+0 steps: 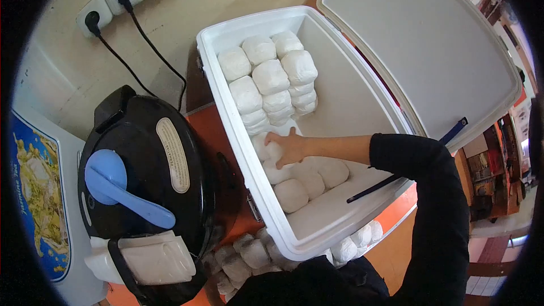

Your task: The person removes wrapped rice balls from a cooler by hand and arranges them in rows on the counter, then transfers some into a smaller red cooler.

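My right hand (288, 148) reaches down into a large white cooler box (362, 107), its fingers curled around a round white wrapped bundle (275, 151). More of these bundles lie around it. Against the far left corner, white bundles (271, 77) are stacked in rows, several layers high. Nearer to me, a lower layer of rounded bundles (291, 195) sits on the box floor. What the wrapped bundles contain is hidden. My left hand does not show; only dark clothing appears at the bottom edge.
The box's grey lid (419, 39) leans open at the right. A dark rod (371, 188) crosses the box's near right rim, passing under my arm. At left stands a black rice cooker (141, 113) with a blue scoop (136, 204) on top. More white bundles (255, 252) lie below the box.
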